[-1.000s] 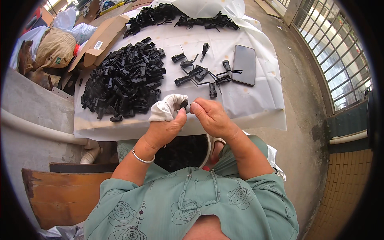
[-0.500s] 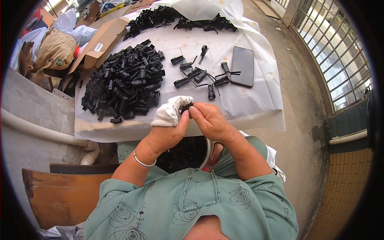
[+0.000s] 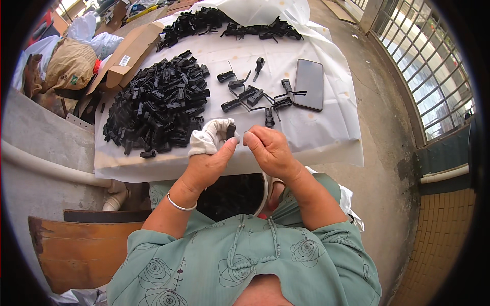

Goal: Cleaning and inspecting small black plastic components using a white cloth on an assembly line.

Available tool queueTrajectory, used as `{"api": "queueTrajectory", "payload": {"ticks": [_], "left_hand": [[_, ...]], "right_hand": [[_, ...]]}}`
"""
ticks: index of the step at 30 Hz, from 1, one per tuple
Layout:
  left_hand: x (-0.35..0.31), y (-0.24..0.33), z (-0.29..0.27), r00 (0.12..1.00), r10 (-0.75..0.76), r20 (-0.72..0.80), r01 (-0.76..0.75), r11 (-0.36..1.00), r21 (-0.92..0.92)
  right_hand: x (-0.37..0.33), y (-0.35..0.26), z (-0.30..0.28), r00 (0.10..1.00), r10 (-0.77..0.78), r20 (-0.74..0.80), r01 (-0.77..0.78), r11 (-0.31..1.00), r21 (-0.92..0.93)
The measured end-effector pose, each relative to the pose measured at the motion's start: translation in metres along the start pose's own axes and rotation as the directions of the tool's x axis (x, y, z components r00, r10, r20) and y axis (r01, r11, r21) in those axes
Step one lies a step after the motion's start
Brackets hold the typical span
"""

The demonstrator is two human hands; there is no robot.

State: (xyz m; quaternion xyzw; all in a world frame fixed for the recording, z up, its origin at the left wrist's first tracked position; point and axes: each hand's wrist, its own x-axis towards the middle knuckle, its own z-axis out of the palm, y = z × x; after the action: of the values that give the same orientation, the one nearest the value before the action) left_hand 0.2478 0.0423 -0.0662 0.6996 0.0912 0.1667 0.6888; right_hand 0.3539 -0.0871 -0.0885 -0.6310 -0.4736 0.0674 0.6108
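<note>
My left hand (image 3: 212, 155), its fingers wrapped in a white cloth glove (image 3: 205, 141), grips a small black plastic part (image 3: 231, 131) over the table's near edge. Just to its right, my right hand (image 3: 271, 151) is closed, thumb pressed to the curled fingers; anything between them is hidden. A large heap of similar black plastic parts (image 3: 161, 102) lies left of my hands. Ahead of them several black parts with thin strips (image 3: 253, 97) are scattered on the white sheet (image 3: 326, 137).
A dark-screened phone (image 3: 309, 85) lies at the table's right. More black parts (image 3: 196, 24) are piled along the far side. An open cardboard box (image 3: 133, 51) leans at the left edge. Below the table, a round tub (image 3: 266, 194) sits between my legs, holding dark contents.
My hands have drawn apart slightly. The right hand has come off the black part, which stays in my left hand and shows more clearly.
</note>
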Motion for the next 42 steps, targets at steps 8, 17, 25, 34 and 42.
{"api": "queueTrajectory", "payload": {"ticks": [8, 17, 25, 34, 42], "left_hand": [[-0.001, 0.009, 0.000, 0.984, -0.171, 0.058, 0.180, 0.948, -0.264], [0.001, 0.009, -0.013, 0.989, -0.144, -0.015, 0.127, 0.913, -0.388], [-0.003, 0.019, -0.005, 0.964, -0.206, 0.167, 0.203, 0.979, 0.035], [-0.005, 0.015, -0.003, 0.955, -0.197, 0.222, 0.160, 0.971, 0.175], [-0.003, 0.007, -0.006, 0.975, -0.107, 0.194, 0.061, 0.971, 0.231]], "right_hand": [[-0.001, -0.001, -0.003, 0.972, 0.142, 0.188, -0.093, 0.964, -0.251], [-0.004, -0.005, -0.007, 0.977, 0.012, 0.211, -0.001, 0.999, -0.053], [0.002, -0.002, 0.002, 0.996, -0.085, -0.022, 0.085, 0.996, -0.011], [0.001, -0.002, 0.007, 1.000, 0.027, 0.002, -0.027, 1.000, 0.003], [0.000, -0.008, 0.000, 0.991, 0.118, 0.068, -0.122, 0.990, 0.067]]}}
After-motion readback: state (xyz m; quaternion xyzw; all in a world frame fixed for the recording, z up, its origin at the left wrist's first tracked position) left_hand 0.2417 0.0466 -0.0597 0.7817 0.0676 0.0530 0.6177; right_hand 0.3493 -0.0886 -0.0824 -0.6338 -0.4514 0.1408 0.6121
